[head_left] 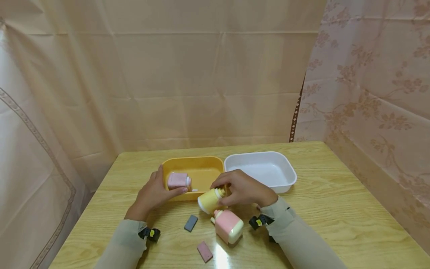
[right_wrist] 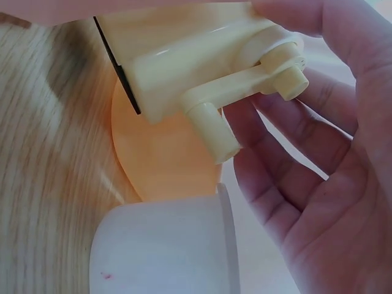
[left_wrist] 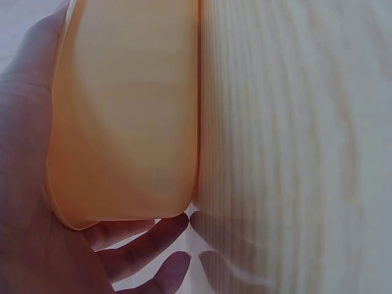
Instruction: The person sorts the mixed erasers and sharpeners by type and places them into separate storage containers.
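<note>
My left hand grips the left end of a yellow-orange plastic bin, its thumb along the near rim. In the left wrist view, fingers bend round the bin's end wall. My right hand holds a yellow crank pencil sharpener tilted above the bin's near right corner. In the right wrist view, the crank of this sharpener shows beside the curled fingers. Inside the bin lies a pink sharpener with a white end. A pink and cream sharpener rests on the table below my right hand.
A white bin stands against the yellow-orange bin's right side. On the wooden table lie a grey eraser-like block and a dull pink one. Curtains hang behind the table.
</note>
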